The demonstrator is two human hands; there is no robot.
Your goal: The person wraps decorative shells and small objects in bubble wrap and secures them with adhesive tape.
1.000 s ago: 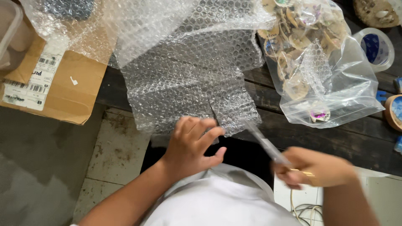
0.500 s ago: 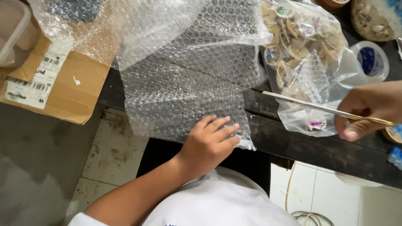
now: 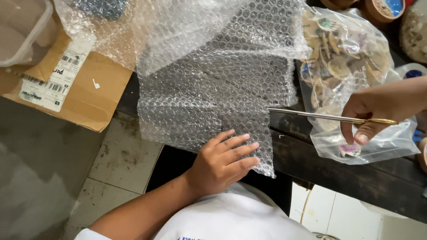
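**Holding and Cutting Position: Bubble Wrap Sheet**

We find the clear, soft plastic bubble wrap sheet (image 3: 213, 89) draped over the edge of the dark wooden table (image 3: 356, 178), its lower end hanging free toward the floor. Our left hand (image 3: 222, 162) lies flat on that lower end, fingers spread wide and pressing down; it pins the sheet and does not close around it. Our right hand (image 3: 371, 113) is closed around the handles of the long, slim metal scissors with gold-coloured handles (image 3: 320, 116). The blade tips meet the right edge of the sheet, just above the left fingers. We cannot tell whether the blades stand apart.

We judge the sheet to be very light, limp and springy. It will likely slide and bunch under a blade unless held taut. The best hold appears to be a flat palm near the cut line, with fingertips kept clear of the blades.

A clear plastic bag of small round discs (image 3: 351, 80) lies beside the scissors. A brown cardboard box (image 3: 84, 93) sits at the left.
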